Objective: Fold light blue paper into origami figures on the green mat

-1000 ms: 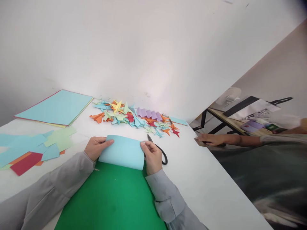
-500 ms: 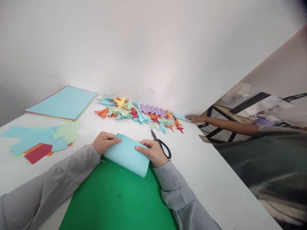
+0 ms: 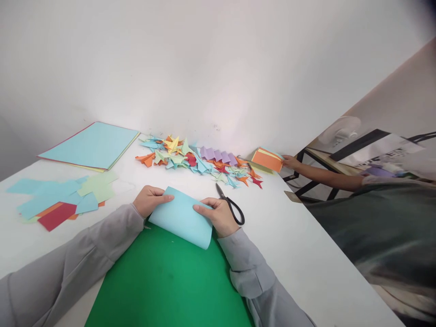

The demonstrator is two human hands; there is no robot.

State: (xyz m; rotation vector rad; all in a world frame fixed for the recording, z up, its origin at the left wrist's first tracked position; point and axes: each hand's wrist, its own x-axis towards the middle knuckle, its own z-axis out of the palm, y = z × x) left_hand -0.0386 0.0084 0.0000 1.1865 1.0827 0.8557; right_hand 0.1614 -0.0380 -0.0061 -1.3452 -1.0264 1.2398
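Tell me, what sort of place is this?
Probably a paper-craft workspace: there's a heap of folded paper shapes, scissors lying nearby, and a light blue sheet being held up.

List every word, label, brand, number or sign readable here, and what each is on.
No text can be read with certainty.
White bag at the right: dark lettering, too blurred to read.
Light blue sheet, green sheet and scissors: no lettering visible.
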